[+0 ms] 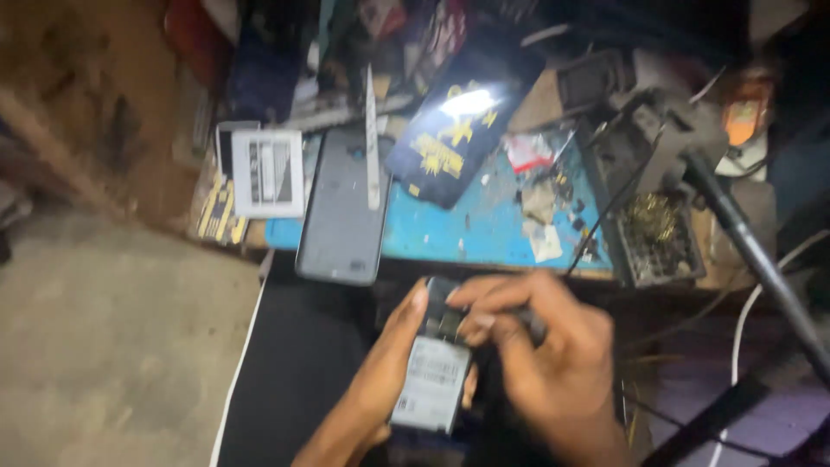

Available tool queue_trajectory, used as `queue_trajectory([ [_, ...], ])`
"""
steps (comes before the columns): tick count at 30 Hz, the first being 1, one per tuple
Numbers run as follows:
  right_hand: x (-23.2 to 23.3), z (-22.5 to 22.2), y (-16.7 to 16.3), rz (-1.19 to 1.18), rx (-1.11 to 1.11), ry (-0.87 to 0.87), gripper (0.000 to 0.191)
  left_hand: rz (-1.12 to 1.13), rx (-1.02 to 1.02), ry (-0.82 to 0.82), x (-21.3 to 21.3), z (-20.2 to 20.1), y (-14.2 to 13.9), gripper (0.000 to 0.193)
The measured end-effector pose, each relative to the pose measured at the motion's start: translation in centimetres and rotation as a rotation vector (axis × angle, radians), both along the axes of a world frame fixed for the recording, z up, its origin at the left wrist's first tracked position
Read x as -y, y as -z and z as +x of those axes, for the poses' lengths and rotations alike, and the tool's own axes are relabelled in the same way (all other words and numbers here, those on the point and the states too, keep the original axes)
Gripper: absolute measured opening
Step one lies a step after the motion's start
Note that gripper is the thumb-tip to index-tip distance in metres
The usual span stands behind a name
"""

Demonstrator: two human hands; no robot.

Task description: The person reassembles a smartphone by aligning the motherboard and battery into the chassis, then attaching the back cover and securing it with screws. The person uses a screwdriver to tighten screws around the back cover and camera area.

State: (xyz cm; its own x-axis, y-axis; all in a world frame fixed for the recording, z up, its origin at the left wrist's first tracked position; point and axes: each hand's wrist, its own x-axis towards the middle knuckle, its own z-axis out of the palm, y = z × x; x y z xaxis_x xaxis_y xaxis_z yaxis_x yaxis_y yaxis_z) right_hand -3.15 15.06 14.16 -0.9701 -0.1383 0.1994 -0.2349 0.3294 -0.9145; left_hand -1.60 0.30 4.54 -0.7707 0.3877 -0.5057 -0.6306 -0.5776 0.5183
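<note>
At six o'clock in the head view, below the bench edge, an opened dark phone with a pale grey rectangular battery [432, 380] sits cradled in the left hand [380, 389], thumb along its left edge. The right hand [545, 355] pinches a thin dark tool at the phone's top end. The phone looks light, stiff and fragile; its side edges seem the safest hold. On the blue work mat [484, 216] at twelve o'clock lie two more phones: one grey back-up phone [341, 207] and one black phone with yellow print [454, 130].
</note>
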Motion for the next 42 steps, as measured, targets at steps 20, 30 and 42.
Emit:
queue_trajectory([
  [20, -1.5, -4.2, -4.1, 0.344, -0.099, -0.231, 0.022, 0.211, -0.235, 0.046, -0.3, -3.1, -0.6, 0.063],
  [30, -1.3, -4.3, -5.0, 0.348, -0.135, -0.246, 0.022, 0.209, -0.264, 0.033, 0.0, -3.8, -0.8, 0.066],
  [42, 0.0, -4.6, -3.8, 0.325, -0.324, -0.226, 0.023, 0.252, -0.204, -0.012, -0.5, -3.2, -0.9, 0.06],
])
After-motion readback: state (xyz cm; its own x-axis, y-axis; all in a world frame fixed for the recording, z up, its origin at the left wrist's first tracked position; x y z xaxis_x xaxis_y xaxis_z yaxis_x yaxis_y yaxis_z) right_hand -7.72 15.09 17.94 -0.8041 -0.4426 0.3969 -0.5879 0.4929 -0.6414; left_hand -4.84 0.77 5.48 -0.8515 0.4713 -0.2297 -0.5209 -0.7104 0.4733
